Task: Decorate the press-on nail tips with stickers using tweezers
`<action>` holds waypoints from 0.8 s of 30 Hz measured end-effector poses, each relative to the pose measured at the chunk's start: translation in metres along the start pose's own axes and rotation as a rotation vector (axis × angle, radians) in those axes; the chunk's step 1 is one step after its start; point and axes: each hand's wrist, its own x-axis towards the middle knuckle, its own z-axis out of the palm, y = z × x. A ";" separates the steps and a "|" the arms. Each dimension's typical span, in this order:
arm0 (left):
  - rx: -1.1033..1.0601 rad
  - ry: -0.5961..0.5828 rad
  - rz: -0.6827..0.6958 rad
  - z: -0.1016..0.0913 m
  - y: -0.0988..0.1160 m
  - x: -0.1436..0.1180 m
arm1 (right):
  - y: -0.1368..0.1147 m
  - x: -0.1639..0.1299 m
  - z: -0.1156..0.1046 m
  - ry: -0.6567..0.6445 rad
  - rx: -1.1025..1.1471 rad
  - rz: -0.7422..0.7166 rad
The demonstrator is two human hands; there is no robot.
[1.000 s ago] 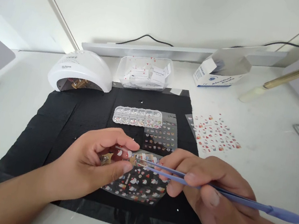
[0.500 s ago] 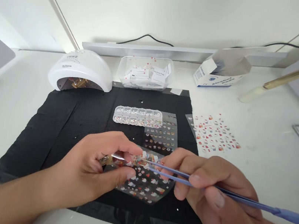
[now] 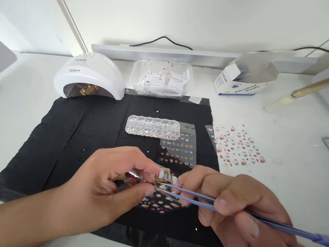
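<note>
The left hand point(image 3: 102, 188) pinches a small sticker sheet point(image 3: 158, 193) between thumb and forefinger, holding it just above the black mat point(image 3: 65, 141) on the counter point(image 3: 295, 159). The right hand point(image 3: 232, 208) has its fingers closed on blue tweezers point(image 3: 202, 199) — the tips touch the sheet's upper edge, close to the left thumb. Behind lie a clear gem box point(image 3: 153, 127), a second sticker sheet point(image 3: 178, 149) and a white nail lamp point(image 3: 90, 76) — well apart from both hands.

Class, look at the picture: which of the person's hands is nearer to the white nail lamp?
Left. The left hand lies below and slightly right of the nail lamp; the right hand, holding tweezers, is far to its right.
</note>
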 end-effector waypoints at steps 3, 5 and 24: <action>-0.019 0.002 -0.005 0.001 0.002 0.000 | 0.003 0.001 -0.001 0.011 0.004 -0.022; -0.009 0.012 -0.002 0.002 0.003 0.001 | 0.003 0.001 -0.001 -0.003 -0.005 -0.030; 0.093 -0.012 0.036 0.000 0.004 -0.001 | 0.003 0.001 -0.006 -0.086 -0.074 -0.092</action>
